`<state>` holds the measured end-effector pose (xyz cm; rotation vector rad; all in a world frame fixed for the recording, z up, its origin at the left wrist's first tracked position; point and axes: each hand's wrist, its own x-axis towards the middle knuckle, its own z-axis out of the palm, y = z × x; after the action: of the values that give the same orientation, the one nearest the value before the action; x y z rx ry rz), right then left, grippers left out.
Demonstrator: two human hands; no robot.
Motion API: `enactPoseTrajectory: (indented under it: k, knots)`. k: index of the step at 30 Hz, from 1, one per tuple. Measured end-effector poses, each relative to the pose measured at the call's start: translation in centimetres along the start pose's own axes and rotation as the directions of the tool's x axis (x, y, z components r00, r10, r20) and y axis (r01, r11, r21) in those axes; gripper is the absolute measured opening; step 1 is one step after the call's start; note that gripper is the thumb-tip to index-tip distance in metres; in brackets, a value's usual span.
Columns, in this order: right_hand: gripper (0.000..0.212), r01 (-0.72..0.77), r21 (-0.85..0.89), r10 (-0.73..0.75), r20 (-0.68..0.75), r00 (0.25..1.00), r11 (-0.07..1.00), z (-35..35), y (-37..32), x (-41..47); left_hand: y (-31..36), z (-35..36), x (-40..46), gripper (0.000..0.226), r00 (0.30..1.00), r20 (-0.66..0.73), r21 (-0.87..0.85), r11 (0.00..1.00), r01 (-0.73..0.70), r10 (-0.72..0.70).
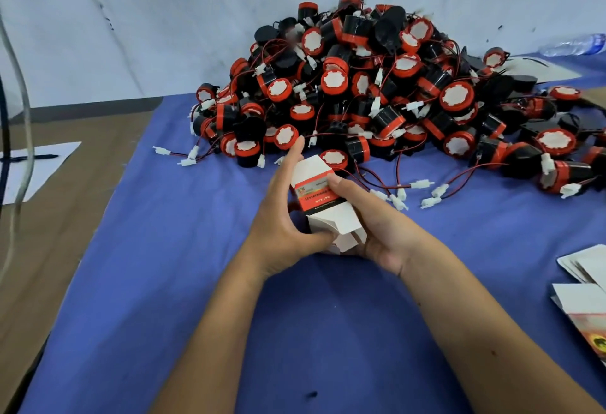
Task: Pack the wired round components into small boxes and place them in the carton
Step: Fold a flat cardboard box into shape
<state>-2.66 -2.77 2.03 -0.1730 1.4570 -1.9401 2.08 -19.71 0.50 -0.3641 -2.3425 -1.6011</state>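
Observation:
A small white box (pixel 323 198) with a red and black label band is held between both hands above the blue cloth. Its flaps stand open at both ends. My left hand (pixel 283 213) grips its left side, with the fingers up along the far flap and the thumb at the near end. My right hand (pixel 369 220) cups its right side, thumb pressed on the label. Behind them lies a big heap of round black and red components (pixel 387 92) with red and black wires and white plugs. No carton is in view.
A blue cloth (pixel 183 266) covers the table. Flat unfolded boxes (pixel 587 295) lie at the right edge. A white sheet with a pen (pixel 29 164) lies at the left on brown cardboard. A clear plastic bottle (pixel 574 44) lies far right, near the white wall.

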Motion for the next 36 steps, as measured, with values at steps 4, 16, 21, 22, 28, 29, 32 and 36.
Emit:
enactPoseTrajectory:
  k: [4,16,21,22,28,29,32,36]
  knots:
    - [0.045,0.011,0.004,-0.011,0.038,0.999,1.000,0.3,0.0,-0.1,0.1,0.0,0.0,0.104,1.000,-0.025,-0.103,0.995,-0.006,0.004]
    - [0.051,0.308,-0.093,-0.297,0.118,0.948,0.947,1.1,0.9,0.2,0.7,0.0,0.7,0.064,0.971,-0.137,-0.558,0.826,0.086,-0.193]
    - [0.056,0.369,-0.021,-0.362,0.157,0.919,0.929,1.2,0.9,0.0,1.1,-0.2,0.9,0.058,0.930,-0.155,-0.688,0.712,0.140,-0.332]
    - [0.055,0.376,-0.049,-0.366,0.145,0.919,0.925,1.2,0.9,0.0,1.1,-0.2,0.9,0.057,0.925,-0.157,-0.690,0.709,0.147,-0.345]
    - [0.039,0.387,-0.183,-0.392,0.013,0.920,0.904,1.4,1.4,0.6,0.9,0.8,0.9,0.055,0.913,-0.210,-0.624,0.767,0.150,-0.350]
    - [0.039,0.408,-0.231,-0.424,-0.022,0.906,0.883,1.4,1.6,0.6,0.7,0.8,0.9,0.052,0.916,-0.223,-0.594,0.792,0.145,-0.335]
    - [0.046,0.499,-0.458,-0.621,-0.164,0.766,0.736,1.4,1.7,0.7,0.3,0.4,0.7,0.052,0.921,-0.268,-0.492,0.862,0.123,-0.284]
    - [0.051,0.611,-0.707,-0.864,-0.002,0.504,0.358,0.5,1.3,0.6,0.3,0.0,0.3,0.062,0.966,-0.214,-0.258,0.962,0.090,-0.147]
